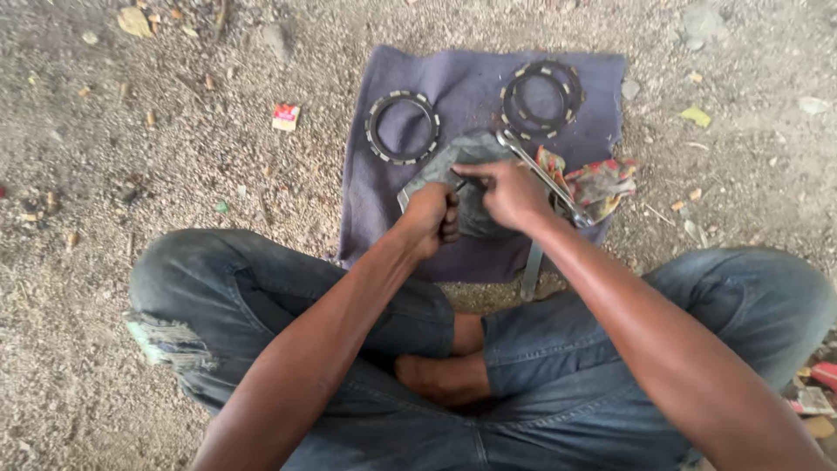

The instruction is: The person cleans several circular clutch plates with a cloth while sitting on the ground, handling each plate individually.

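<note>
The person sat cross-legged on the gravel ground (131,157), both hands working over a grey metal cover (471,157) that lay near the middle of a purple cloth (488,78). The left hand (432,218) was closed in a fist on the cover's near edge, pinning it down. The right hand (513,194) was closed around a thin dark tool (464,180), its tip pressed against the cover's face between the two hands.

A single toothed ring (402,127) lay on the cloth beyond the left hand, and a stack of similar rings (540,96) lay further right. A long spanner (540,179) rested slantwise just beside the right hand, over a crumpled patterned rag (602,183).

The likeliest trouble was the tool slipping: its tip pointed toward the left fist, so a hard push on smooth metal might drive it into those knuckles. The cover sat on soft cloth, not a firm base, and could rock under pressure. Grit from the ground might also get onto the rings.
</note>
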